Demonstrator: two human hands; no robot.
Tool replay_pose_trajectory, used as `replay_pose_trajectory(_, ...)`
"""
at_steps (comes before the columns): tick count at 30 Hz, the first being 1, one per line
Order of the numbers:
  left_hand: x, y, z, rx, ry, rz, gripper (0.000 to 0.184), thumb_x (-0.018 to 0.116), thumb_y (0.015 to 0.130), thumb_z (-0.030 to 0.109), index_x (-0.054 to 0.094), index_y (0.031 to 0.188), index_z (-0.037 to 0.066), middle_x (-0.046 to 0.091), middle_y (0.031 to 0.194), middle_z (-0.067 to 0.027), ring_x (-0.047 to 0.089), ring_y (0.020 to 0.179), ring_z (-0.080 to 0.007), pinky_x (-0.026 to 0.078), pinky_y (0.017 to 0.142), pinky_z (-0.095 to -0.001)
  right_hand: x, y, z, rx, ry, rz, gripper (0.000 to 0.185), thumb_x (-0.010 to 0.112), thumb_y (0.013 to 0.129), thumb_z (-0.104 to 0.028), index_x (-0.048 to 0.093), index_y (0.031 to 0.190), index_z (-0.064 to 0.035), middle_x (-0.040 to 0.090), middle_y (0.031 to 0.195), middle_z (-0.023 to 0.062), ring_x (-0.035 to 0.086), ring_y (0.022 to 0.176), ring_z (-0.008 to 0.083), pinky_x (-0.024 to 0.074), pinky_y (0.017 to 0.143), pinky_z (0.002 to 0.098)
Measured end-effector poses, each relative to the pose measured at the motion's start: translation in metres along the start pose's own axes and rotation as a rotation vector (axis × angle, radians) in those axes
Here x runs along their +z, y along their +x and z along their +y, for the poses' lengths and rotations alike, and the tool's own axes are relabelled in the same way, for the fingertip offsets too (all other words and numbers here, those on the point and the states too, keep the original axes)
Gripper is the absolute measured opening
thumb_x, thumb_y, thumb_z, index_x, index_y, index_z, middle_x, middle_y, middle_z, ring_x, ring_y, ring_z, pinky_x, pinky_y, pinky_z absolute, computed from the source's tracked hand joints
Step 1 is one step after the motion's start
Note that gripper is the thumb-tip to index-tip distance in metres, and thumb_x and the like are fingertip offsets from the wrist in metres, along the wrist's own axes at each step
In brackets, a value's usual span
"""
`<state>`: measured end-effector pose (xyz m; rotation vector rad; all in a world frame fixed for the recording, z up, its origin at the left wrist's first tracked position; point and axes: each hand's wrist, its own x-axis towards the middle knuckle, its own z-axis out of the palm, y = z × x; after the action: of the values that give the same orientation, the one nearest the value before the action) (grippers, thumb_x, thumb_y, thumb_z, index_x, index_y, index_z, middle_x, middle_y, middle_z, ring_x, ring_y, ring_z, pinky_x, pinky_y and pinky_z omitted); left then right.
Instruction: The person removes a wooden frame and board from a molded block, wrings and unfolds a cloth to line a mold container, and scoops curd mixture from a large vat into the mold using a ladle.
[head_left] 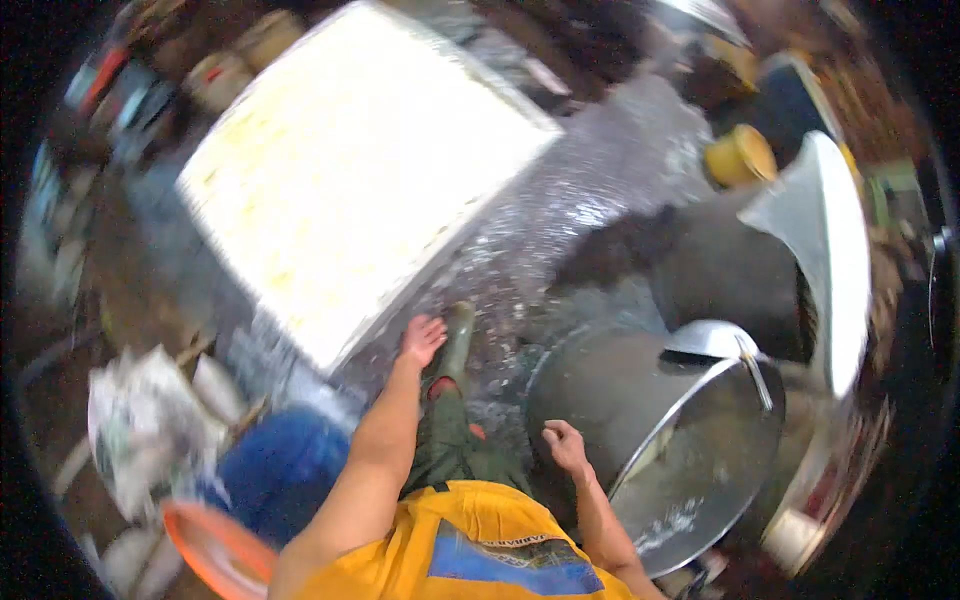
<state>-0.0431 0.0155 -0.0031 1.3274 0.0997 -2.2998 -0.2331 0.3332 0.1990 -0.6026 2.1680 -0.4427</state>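
My left hand (423,340) is stretched forward with its fingers extended and holds nothing. It is close to the near corner of a large, white, square slab (370,170) with yellowish patches. My right hand (567,445) has curled fingers, and nothing shows in it. It hovers by the left rim of a wide metal pan (590,400) containing cloudy liquid. Across the pan lies a large, long-handled ladle (712,340), its bowl towards the far rim. Motion blur softens the picture.
Wet, shiny floor (560,210) runs between the slab and the pan. A yellow bucket (740,157) and a curved white piece (840,260) are at right. At lower left are a blue barrel (280,470), an orange rim (205,550) and a pale sack (150,430).
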Motion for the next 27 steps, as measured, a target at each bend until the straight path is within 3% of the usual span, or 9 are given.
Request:
replay_pose_trajectory(2,-0.017,0.014,0.004,0.038,-0.233,0.041,0.059,0.05,0.088,0.035,0.031,0.134,0.003,0.042,0.135,-0.0228,0.042,0.124,-0.0388,0.039,0.099,-0.0523,0.005,0.004,-0.03,0.071,0.091,-0.024,0.03,0.06,0.084,-0.022,0.063,0.107,-0.0027,0.067,0.097,0.0158,0.065,0.091,0.0242,0.0489,0.082,0.0327)
replay_pose_trajectory(5,-0.034,0.079,0.012,-0.044,-0.732,0.104,0.079,0.022,0.093,0.059,0.02,0.14,-0.004,0.033,0.141,-0.0227,0.028,0.134,-0.0385,0.029,0.102,-0.0602,0.025,0.049,-0.025,0.137,0.111,-0.057,0.03,0.058,0.085,-0.024,0.063,0.106,-0.0034,0.065,0.104,0.017,0.062,0.098,0.0293,0.0481,0.085,0.0353)
replay_pose_trajectory(9,-0.083,0.154,0.035,0.278,-1.025,0.304,0.062,0.028,0.094,0.047,0.032,0.138,0.003,0.033,0.145,-0.0133,0.028,0.134,-0.0331,0.027,0.103,-0.0605,0.07,0.124,-0.014,-0.348,0.005,-0.229,0.029,0.053,0.088,-0.026,0.06,0.105,-0.0036,0.061,0.105,0.0189,0.059,0.099,0.034,0.0471,0.085,0.0411)
replay_pose_trajectory(12,-0.084,0.158,0.033,0.401,-1.146,0.39,0.053,0.033,0.094,0.039,0.04,0.135,0.006,0.039,0.142,-0.0086,0.035,0.13,-0.0314,0.031,0.101,-0.0593,0.078,0.16,-0.079,-0.272,0.014,-0.232,0.03,0.054,0.085,-0.025,0.06,0.106,-0.0041,0.061,0.105,0.0184,0.058,0.1,0.0348,0.0458,0.086,0.0427)
replay_pose_trajectory(17,-0.026,0.127,-0.007,0.164,-0.66,0.391,0.049,0.04,0.091,0.036,0.046,0.131,0.007,0.048,0.135,-0.0072,0.044,0.124,-0.0302,0.037,0.097,-0.0559,0.115,0.21,-0.136,-0.059,0.088,-0.133,0.037,0.055,0.079,-0.031,0.061,0.104,-0.0042,0.062,0.1,0.0198,0.059,0.098,0.0345,0.0461,0.085,0.0426)
replay_pose_trajectory(20,0.027,0.075,-0.003,0.003,-0.29,0.361,0.048,0.041,0.091,0.034,0.048,0.129,0.006,0.052,0.131,-0.0098,0.047,0.12,-0.0306,0.039,0.096,-0.0516,0.12,0.235,-0.172,0.331,0.251,-0.111,0.042,0.054,0.081,-0.036,0.061,0.106,-0.0033,0.063,0.102,0.0182,0.061,0.097,0.0319,0.0471,0.084,0.0419)
replay_pose_trajectory(22,0.117,-0.003,-0.002,-0.135,-0.159,0.343,0.043,0.04,0.092,0.027,0.05,0.126,0.002,0.052,0.13,-0.0127,0.049,0.117,-0.0313,0.038,0.099,-0.0463,0.127,0.251,-0.18,0.483,0.853,-0.114,0.042,0.051,0.085,-0.037,0.061,0.106,-0.0024,0.064,0.101,0.0157,0.062,0.096,0.0288,0.0483,0.082,0.042)
replay_pose_trajectory(26,0.051,-0.003,-0.006,-0.031,-0.287,0.149,0.049,0.047,0.088,0.03,0.049,0.126,0.0,0.052,0.128,-0.0146,0.049,0.117,-0.0331,0.04,0.095,-0.0537,0.062,0.252,-0.22,0.74,1.432,-0.236,0.044,0.045,0.09,-0.037,0.061,0.108,-0.0011,0.065,0.101,0.0123,0.062,0.092,0.0245,0.0501,0.078,0.0432)
replay_pose_trajectory(27,0.051,-0.019,-0.004,-0.031,-0.317,0.166,0.047,0.046,0.088,0.029,0.05,0.124,-0.001,0.055,0.124,-0.0148,0.051,0.114,-0.0327,0.042,0.094,-0.0528,0.074,0.271,-0.205,0.646,1.5,-0.195,0.038,0.051,0.088,-0.034,0.061,0.106,-0.0026,0.064,0.098,0.0134,0.063,0.088,0.0243,0.0513,0.076,0.0432)
